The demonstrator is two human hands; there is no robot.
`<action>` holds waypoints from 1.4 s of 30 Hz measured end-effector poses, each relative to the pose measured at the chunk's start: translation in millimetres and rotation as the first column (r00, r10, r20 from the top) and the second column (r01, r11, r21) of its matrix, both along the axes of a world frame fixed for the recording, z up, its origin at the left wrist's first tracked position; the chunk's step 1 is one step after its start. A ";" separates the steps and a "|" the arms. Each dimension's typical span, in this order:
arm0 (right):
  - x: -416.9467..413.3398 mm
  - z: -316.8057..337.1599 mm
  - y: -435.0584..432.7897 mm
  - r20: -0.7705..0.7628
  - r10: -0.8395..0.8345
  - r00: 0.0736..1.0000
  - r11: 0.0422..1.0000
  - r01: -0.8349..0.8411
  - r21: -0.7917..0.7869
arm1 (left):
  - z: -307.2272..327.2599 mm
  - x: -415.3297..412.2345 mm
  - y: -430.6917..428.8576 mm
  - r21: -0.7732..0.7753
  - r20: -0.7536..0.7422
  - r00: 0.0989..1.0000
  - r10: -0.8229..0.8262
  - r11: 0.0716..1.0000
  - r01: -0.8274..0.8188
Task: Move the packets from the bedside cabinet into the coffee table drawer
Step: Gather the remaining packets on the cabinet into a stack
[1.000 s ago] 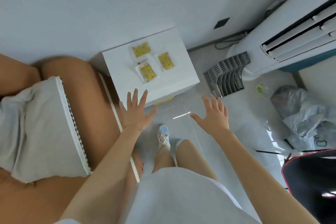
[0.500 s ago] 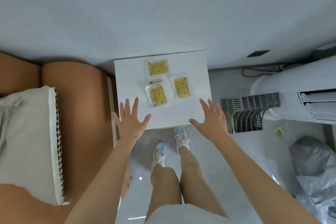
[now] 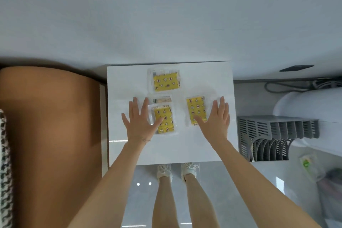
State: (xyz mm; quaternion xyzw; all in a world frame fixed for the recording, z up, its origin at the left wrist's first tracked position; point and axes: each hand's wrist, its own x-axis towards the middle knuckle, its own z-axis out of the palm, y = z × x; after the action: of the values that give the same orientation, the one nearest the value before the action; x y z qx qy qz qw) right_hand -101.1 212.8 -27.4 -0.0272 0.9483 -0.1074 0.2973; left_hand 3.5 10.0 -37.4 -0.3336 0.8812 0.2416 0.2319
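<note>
Three clear packets with yellow patterned contents lie on the white bedside cabinet [image 3: 212, 146]. The far packet [image 3: 166, 81] sits near the wall. The near-left packet [image 3: 165, 116] lies beside my left hand [image 3: 140, 122], whose thumb overlaps its left edge. The right packet [image 3: 196, 109] lies beside my right hand [image 3: 215, 122], whose thumb overlaps its lower corner. Both hands are flat with fingers spread, holding nothing. The coffee table drawer is not in view.
A brown bed frame [image 3: 51, 126] stands directly left of the cabinet, with patterned bedding [image 3: 4, 172] at the far left edge. A white floor air conditioner [image 3: 311, 116] with a grey grille [image 3: 273, 135] stands on the right. My feet [image 3: 175, 171] are at the cabinet's front edge.
I have stepped up to the cabinet. Both hands moved forward from its front edge to over its top, beside the two nearer packets.
</note>
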 end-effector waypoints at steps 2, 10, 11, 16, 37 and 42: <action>7.8 -7.9 -3.5 -0.082 -0.026 0.996 0.995 0.018 -0.097 | -8.2 -2.7 2.1 -0.005 -0.033 0.999 0.029 1.000 -0.029; -8.8 1.5 -21.6 0.150 -0.336 0.930 0.826 0.368 -0.427 | -15.8 -2.7 12.8 0.105 -0.277 0.944 0.176 0.983 -0.152; -15.0 5.2 -26.3 0.162 -0.335 0.928 0.807 0.371 -0.460 | -16.7 -2.6 15.2 0.110 -0.307 0.934 0.182 0.982 -0.156; -49.3 3.9 -67.3 0.137 -0.221 0.966 0.821 0.260 -0.508 | -17.2 -4.7 25.8 0.130 -0.361 0.907 0.218 0.975 -0.183; -24.1 0.6 -114.4 0.258 -0.479 0.839 0.659 0.538 -0.525 | 12.2 21.8 2.3 0.457 -0.347 0.558 0.754 0.655 -0.601; 2.9 7.9 -79.4 0.375 -0.556 0.742 0.530 0.663 -0.528 | 17.6 23.1 -0.3 0.534 -0.296 0.548 0.782 0.611 -0.584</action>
State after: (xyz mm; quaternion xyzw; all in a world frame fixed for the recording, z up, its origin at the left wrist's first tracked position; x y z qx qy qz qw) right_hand -98.2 133.4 -19.5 0.2171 0.7754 -0.5181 0.2885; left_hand 26.7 9.7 -19.7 -0.5301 0.6386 0.5543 -0.0628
